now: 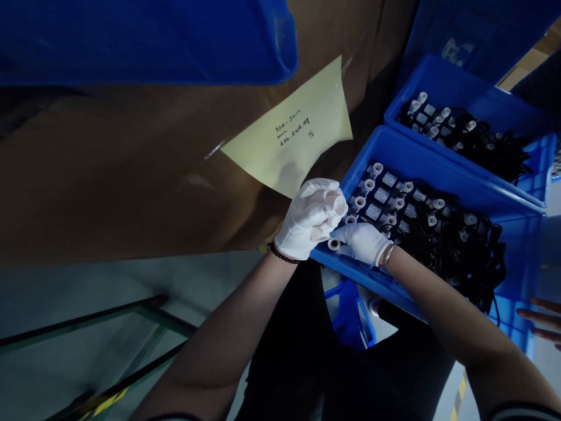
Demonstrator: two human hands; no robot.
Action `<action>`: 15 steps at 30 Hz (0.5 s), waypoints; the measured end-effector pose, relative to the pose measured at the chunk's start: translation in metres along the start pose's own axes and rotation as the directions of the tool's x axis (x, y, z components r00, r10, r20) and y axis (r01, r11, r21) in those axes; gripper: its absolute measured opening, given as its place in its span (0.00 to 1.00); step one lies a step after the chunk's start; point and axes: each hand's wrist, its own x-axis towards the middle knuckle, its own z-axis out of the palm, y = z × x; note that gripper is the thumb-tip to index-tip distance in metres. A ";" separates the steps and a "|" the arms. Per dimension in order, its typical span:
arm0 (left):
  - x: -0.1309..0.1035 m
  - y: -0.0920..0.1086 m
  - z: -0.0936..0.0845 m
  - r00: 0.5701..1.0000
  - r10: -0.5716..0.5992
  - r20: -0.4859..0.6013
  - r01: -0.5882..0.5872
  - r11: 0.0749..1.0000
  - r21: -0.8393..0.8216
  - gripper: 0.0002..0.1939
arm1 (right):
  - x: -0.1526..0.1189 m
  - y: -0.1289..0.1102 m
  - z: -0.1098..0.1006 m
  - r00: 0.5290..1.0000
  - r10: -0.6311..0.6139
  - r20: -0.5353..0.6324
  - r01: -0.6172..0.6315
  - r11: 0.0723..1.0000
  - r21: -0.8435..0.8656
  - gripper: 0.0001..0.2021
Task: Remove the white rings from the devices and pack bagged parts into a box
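Note:
My left hand (310, 217), in a white glove, is closed in a loose fist above the near left corner of a blue bin (372, 153). A white round plastic piece (340, 205) shows at its fingers; the rest is hidden in the palm. My right hand (363, 243), also gloved, reaches into the bin. Its thumb and fingers close about a white-ended fitting (333, 244) in the corner. Rows of dark labelled units (381, 195) with white round ports fill the bin's left side, and black cables (464, 257) are heaped to the right.
Behind stands a second blue bin (464, 85) of similar units. A yellow handwritten sheet (302, 128) is taped to a large cardboard box (109, 175). Another blue bin (144, 41) sits on top. Another person's hand (541, 320) is at the right edge. A green metal frame (144, 307) stands lower left.

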 end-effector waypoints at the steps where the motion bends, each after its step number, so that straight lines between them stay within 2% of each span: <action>1: 0.000 0.000 0.000 1.000 -0.006 -0.005 0.006 1.000 0.002 0.20 | -0.001 -0.001 -0.002 1.000 0.003 0.002 -0.003 0.999 -0.043 0.11; 4: 0.000 0.000 0.000 1.000 -0.016 -0.019 0.017 1.000 0.007 0.20 | -0.006 -0.002 -0.004 0.999 -0.017 -0.029 0.013 0.994 -0.107 0.15; 8: 0.000 0.000 0.000 1.000 -0.017 -0.009 0.017 1.000 0.001 0.20 | -0.011 0.003 0.000 0.989 -0.115 -0.095 0.113 0.993 -0.025 0.25; 12: 0.001 0.000 0.000 1.000 -0.014 -0.020 0.014 1.000 0.002 0.21 | -0.008 0.002 0.000 0.975 -0.176 -0.135 0.179 0.984 0.010 0.19; 15: 0.001 0.000 0.001 1.000 -0.005 0.000 0.005 1.000 0.003 0.21 | -0.005 0.000 -0.003 0.978 -0.175 -0.113 0.173 0.985 -0.023 0.13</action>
